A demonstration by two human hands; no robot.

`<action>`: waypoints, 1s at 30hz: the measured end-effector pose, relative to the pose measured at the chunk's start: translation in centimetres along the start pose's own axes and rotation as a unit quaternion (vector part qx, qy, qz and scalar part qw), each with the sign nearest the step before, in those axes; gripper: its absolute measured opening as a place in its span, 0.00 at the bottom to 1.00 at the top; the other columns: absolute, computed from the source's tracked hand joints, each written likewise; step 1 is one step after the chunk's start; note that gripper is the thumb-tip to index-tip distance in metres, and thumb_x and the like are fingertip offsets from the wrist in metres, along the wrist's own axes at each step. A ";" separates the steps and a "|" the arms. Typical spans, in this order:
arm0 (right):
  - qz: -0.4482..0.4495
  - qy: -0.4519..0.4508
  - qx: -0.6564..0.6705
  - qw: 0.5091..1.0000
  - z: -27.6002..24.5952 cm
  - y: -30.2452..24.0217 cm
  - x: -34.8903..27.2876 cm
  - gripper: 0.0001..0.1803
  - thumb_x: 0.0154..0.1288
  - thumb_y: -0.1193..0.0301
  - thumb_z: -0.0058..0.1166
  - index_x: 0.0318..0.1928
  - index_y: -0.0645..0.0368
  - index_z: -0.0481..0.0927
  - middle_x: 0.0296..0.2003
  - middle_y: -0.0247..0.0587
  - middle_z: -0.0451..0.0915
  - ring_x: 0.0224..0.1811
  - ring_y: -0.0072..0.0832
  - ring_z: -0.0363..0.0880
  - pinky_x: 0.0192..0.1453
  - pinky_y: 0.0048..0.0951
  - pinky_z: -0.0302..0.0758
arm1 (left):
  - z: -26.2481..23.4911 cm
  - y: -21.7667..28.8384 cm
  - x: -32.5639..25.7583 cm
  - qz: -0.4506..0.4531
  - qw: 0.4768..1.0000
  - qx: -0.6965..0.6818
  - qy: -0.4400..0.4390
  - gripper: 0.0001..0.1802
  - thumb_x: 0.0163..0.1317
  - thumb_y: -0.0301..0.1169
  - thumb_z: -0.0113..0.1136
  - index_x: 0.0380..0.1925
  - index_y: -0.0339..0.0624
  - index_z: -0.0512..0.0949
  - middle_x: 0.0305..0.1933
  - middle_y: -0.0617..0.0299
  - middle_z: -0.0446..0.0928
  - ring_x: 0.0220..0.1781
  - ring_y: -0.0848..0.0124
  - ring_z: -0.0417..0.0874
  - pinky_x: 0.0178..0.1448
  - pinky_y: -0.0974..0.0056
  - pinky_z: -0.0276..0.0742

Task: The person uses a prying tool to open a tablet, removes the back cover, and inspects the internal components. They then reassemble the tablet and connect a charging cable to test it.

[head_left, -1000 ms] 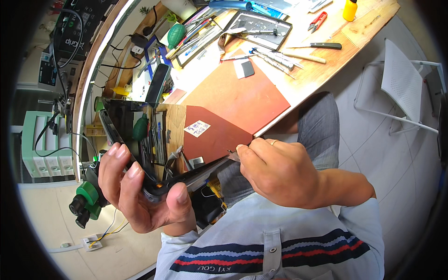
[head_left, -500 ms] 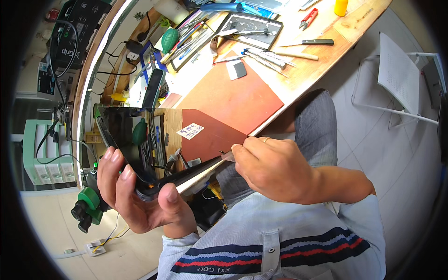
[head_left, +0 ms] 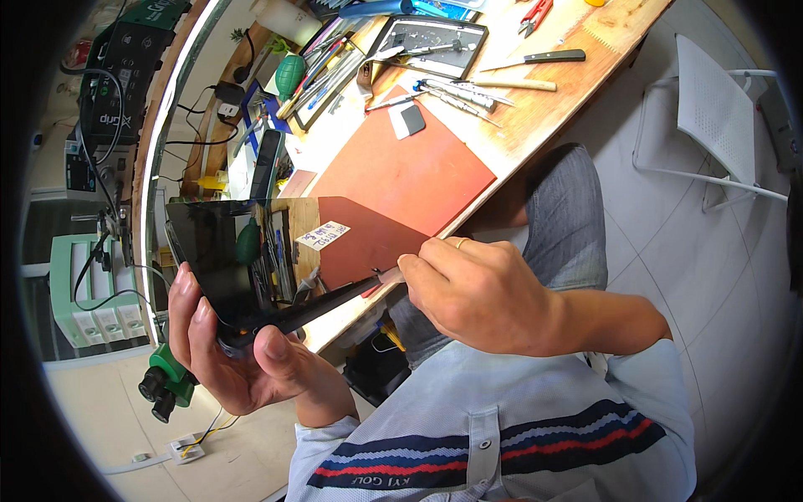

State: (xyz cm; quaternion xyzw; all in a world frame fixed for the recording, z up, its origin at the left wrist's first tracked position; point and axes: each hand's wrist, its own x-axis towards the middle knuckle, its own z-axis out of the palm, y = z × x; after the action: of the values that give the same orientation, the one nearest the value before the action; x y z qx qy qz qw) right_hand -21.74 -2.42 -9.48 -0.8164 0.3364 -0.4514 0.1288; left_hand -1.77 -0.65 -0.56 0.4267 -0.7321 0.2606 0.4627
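My left hand (head_left: pixel 238 351) grips a dark tablet (head_left: pixel 251 259) by its lower corner and holds it tilted above the desk edge. Its glossy screen mirrors the tools behind it, and a small white label (head_left: pixel 322 236) sticks to the glass. My right hand (head_left: pixel 481 289) pinches a thin pry tool (head_left: pixel 381 280) whose tip sits at the tablet's right-hand edge, in the seam. Most of the tool is hidden under my fingers.
A red-brown work mat (head_left: pixel 410 171) lies on the wooden desk (head_left: pixel 577 92). Behind it lie several tweezers and screwdrivers (head_left: pixel 460 90), a black parts tray (head_left: pixel 431 42) and a green bulb blower (head_left: pixel 290 74). A white chair (head_left: pixel 719 109) stands to the right; green equipment (head_left: pixel 88 289) is on the left.
The tablet has risen and tilted more upright in my left hand. My right hand has slid the pry tool slightly along the tablet's edge.
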 end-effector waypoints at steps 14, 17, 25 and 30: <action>-0.062 -0.057 -0.076 0.994 -0.8 -0.9 1.0 0.06 0.45 0.73 0.58 0.23 0.58 0.75 0.22 0.33 0.68 0.24 0.24 0.70 0.21 0.22 0.69 | 0.0 0.2 0.0 -0.008 0.999 0.027 -0.017 0.28 0.74 0.51 0.56 0.55 0.35 0.73 0.59 0.42 0.74 0.62 0.45 0.77 0.70 0.40 0.72; -0.048 -0.029 -0.058 0.997 -0.7 -0.9 1.0 0.07 0.50 0.72 0.60 0.23 0.57 0.74 0.21 0.32 0.68 0.24 0.24 0.70 0.20 0.21 0.68 | -0.1 0.2 0.0 -0.001 0.999 0.031 -0.026 0.29 0.74 0.52 0.55 0.56 0.35 0.72 0.59 0.41 0.73 0.62 0.46 0.76 0.70 0.40 0.72; -0.017 -0.036 -0.014 0.999 -0.4 -0.7 0.6 0.07 0.60 0.72 0.60 0.29 0.62 0.76 0.24 0.35 0.71 0.25 0.25 0.75 0.22 0.25 0.73 | -0.4 0.1 -0.1 0.008 0.999 0.035 -0.035 0.29 0.73 0.53 0.56 0.56 0.36 0.72 0.59 0.42 0.73 0.62 0.46 0.76 0.70 0.40 0.72; -0.015 -0.032 0.004 0.999 -0.2 -0.2 0.3 0.07 0.59 0.72 0.62 0.30 0.61 0.77 0.24 0.35 0.71 0.25 0.26 0.76 0.24 0.26 0.74 | -0.4 0.2 -0.3 0.001 0.999 0.035 -0.025 0.29 0.74 0.53 0.55 0.56 0.36 0.72 0.59 0.41 0.73 0.62 0.46 0.76 0.70 0.40 0.72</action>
State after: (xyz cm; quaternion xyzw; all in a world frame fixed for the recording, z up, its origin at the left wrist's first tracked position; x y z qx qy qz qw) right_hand -21.71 -2.48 -9.06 -0.8346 0.3182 -0.4286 0.1363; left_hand -1.71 -0.17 -0.64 0.4478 -0.7347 0.2756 0.4286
